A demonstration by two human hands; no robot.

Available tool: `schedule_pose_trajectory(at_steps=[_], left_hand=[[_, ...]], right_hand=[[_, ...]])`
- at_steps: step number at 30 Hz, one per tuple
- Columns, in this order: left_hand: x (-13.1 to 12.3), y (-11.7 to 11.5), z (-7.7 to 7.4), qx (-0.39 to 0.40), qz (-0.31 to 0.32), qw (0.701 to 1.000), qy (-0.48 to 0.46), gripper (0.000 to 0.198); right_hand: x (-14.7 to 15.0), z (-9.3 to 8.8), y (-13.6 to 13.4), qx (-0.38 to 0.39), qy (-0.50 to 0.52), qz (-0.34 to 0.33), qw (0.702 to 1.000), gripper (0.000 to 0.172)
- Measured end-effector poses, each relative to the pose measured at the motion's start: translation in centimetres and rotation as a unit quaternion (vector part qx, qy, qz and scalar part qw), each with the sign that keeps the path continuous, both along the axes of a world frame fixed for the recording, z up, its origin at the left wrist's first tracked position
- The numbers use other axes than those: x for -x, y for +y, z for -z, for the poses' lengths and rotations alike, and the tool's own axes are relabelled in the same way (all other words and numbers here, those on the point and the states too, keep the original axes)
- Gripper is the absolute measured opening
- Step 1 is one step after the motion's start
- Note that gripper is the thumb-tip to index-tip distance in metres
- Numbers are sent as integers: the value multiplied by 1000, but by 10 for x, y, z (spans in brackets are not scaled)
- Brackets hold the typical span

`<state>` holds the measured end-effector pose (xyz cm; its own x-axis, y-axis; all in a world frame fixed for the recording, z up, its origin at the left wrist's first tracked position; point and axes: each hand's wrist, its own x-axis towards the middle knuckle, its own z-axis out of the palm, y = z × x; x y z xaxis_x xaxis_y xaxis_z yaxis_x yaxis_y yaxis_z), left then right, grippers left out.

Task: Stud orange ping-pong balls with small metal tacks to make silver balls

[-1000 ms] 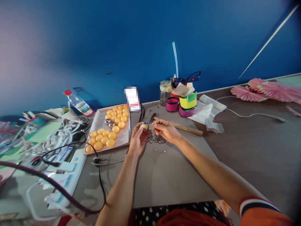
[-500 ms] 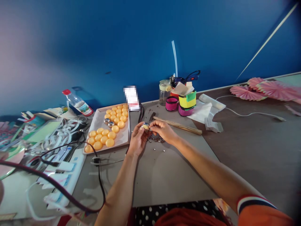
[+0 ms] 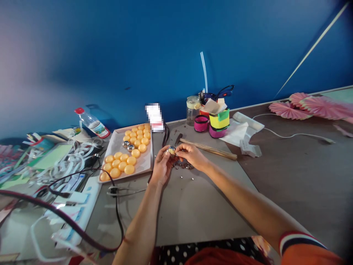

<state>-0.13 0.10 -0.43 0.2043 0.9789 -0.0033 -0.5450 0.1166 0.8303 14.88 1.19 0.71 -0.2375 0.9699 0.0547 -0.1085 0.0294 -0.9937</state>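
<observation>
Rightward of the silver-studded ball (image 3: 171, 151) a second ago, with a small gap between, the right hand (image 3: 193, 156) has come in so that its fingertips now meet the ball's right side. That ball is round, covered partly in shiny silver pieces, with a pale yellow patch bare toward the camera. It sits between the thumb and fingers of the left hand (image 3: 162, 165), at their tips, held up above the table (image 3: 198, 213). Right thumb and forefinger are pinched together against its edge; whether they grip a small piece is too fine to tell. Just below the two hands, a scatter of small shiny beads (image 3: 187, 165) lies on the table, a couple of them apart from the rest, nearer the person. Behind the right hand, a hammer (image 3: 212, 148) lies with its dark head toward the ball and its wooden handle pointing right. Left of the left hand stands a shallow white tray (image 3: 142, 162) with rows of yellow-orange balls (image 3: 129, 169) and two silver-covered balls (image 3: 130, 148) among them. Farther back, near the blue wall (image 3: 165, 55), are a lidded jar (image 3: 193, 112) and a yellow container (image 3: 220, 120).
</observation>
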Motion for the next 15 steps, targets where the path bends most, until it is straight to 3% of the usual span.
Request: schedule_pose_trajectory(at_steps=[15], left_hand=[[0, 0, 5, -17, -11, 999, 26, 31]], right_hand=[[-5, -9, -3, 40, -23, -15, 999, 16]])
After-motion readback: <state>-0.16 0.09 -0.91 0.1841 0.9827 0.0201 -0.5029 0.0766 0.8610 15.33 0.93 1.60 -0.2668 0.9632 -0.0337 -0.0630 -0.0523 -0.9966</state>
